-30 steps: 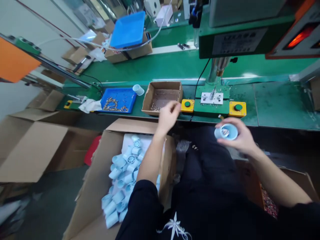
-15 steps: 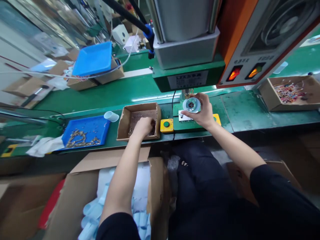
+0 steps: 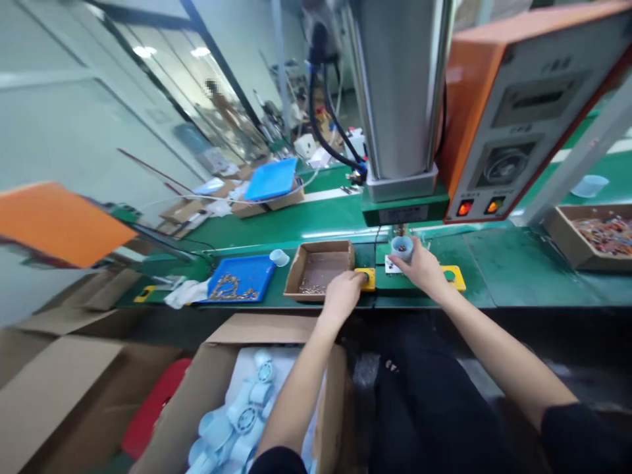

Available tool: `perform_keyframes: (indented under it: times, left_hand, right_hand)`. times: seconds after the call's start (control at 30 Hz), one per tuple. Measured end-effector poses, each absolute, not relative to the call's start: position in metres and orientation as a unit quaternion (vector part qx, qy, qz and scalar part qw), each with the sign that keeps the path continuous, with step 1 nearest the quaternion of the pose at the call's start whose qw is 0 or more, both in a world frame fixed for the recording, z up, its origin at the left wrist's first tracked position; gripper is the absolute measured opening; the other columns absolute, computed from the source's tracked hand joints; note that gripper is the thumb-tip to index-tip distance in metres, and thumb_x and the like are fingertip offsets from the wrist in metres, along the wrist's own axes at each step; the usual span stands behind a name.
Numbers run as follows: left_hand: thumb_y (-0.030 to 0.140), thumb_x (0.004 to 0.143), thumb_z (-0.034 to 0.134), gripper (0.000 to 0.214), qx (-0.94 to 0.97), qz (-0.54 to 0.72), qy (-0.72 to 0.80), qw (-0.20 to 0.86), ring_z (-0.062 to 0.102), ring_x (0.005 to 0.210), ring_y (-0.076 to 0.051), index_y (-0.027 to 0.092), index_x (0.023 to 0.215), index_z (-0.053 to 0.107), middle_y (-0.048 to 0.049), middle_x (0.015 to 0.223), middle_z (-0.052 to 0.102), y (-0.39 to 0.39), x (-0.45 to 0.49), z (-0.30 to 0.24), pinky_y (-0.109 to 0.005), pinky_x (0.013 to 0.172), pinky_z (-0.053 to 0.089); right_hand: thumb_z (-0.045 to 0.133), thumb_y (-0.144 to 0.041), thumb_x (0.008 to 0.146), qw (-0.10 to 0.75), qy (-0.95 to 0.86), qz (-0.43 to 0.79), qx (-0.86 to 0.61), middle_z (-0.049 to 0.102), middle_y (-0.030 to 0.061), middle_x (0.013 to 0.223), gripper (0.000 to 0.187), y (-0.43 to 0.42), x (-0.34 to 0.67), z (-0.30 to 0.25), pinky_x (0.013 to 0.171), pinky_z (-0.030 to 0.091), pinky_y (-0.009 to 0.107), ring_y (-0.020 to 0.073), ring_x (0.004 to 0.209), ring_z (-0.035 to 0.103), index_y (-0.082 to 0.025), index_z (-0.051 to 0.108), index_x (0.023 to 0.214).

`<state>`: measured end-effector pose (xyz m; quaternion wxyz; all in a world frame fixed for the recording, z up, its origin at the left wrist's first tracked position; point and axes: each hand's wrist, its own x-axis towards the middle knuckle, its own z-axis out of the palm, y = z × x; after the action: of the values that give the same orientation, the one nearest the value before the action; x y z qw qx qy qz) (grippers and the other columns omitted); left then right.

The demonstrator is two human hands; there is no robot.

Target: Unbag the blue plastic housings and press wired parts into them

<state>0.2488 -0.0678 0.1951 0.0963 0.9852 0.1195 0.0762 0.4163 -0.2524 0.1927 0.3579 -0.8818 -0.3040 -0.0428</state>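
Observation:
Under the press head, my right hand [image 3: 425, 270] grips a light blue plastic cup [image 3: 401, 248] between thumb and fingers. The cup stands upright over a white plate [image 3: 393, 265] on the press base, and some dark part shows inside it. My left hand [image 3: 344, 293] rests at the yellow button box [image 3: 368, 279], its fingers closed together over the button. Whether a small piece is pinched in them is hidden. Just left of that hand is a shallow cardboard box [image 3: 291, 288] with small metal pieces at its bottom.
A blue tray [image 3: 264, 284] of metal pieces and a loose cup [image 3: 279, 257] lie to the left. Below, a large carton [image 3: 332, 395] holds many blue cups. The press's orange control box [image 3: 474, 125] overhangs the right. A box of wires [image 3: 567, 240] stands far right.
My left hand has come out of the cardboard box and moved right to the yellow button box. My right hand still holds the cup at the press. The head view has tilted up.

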Motion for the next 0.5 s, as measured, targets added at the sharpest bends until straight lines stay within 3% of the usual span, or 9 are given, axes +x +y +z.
perform_keyframes:
  times: [0.07,0.2,0.33,0.43,0.5]
  left_hand:
    - [0.021,0.106,0.052,0.029,0.985,0.061,0.141,0.073,0.074,0.109,-0.025,0.026,0.118,0.078,-0.0080,0.119,0.080,-0.076,0.248,0.192,-0.032,0.089,0.056]
    - [0.017,0.105,0.054,0.028,0.991,0.066,0.108,0.043,0.072,0.108,-0.028,0.022,0.120,0.077,-0.0124,0.113,0.079,-0.076,0.249,0.189,-0.036,0.092,0.053]
    - [0.015,0.104,0.053,0.027,0.994,0.082,0.070,0.006,0.070,0.107,-0.029,0.019,0.116,0.076,-0.0147,0.108,0.077,-0.079,0.255,0.185,-0.038,0.094,0.052]
    - [0.017,0.104,0.056,0.024,0.992,0.093,0.079,0.008,0.070,0.104,-0.027,0.020,0.113,0.077,-0.0127,0.102,0.077,-0.080,0.259,0.185,-0.036,0.092,0.053]
    - [0.015,0.103,0.057,0.025,0.988,0.115,0.094,0.038,0.070,0.104,-0.026,0.022,0.111,0.079,-0.0112,0.103,0.078,-0.078,0.263,0.189,-0.034,0.092,0.054]
  right_hand:
    - [0.068,-0.059,0.095,0.337,-0.328,-0.058,-0.881,0.078,0.0162,0.099,0.054,-0.264,0.417,0.182,0.075,0.053,0.040,0.0358,0.092,0.075,-0.016,0.060,0.126]
    - [0.065,-0.055,0.096,0.353,-0.375,-0.228,-0.826,0.076,0.0191,0.117,0.044,-0.317,0.427,0.152,0.092,0.053,0.047,0.0378,0.110,0.071,-0.017,0.067,0.119]
    - [0.059,-0.040,0.098,0.375,-0.351,-0.304,-0.802,0.076,0.0100,0.085,0.023,-0.359,0.430,0.121,0.091,0.051,0.047,0.0276,0.080,0.070,-0.022,0.068,0.087]
    - [0.061,-0.036,0.097,0.377,-0.357,-0.328,-0.789,0.077,0.0071,0.087,0.020,-0.359,0.427,0.108,0.100,0.046,0.047,0.0248,0.083,0.070,-0.022,0.068,0.086]
    - [0.059,-0.035,0.099,0.398,-0.356,-0.340,-0.774,0.075,0.0062,0.087,0.019,-0.354,0.426,0.104,0.093,0.046,0.043,0.0233,0.083,0.069,-0.022,0.067,0.087]
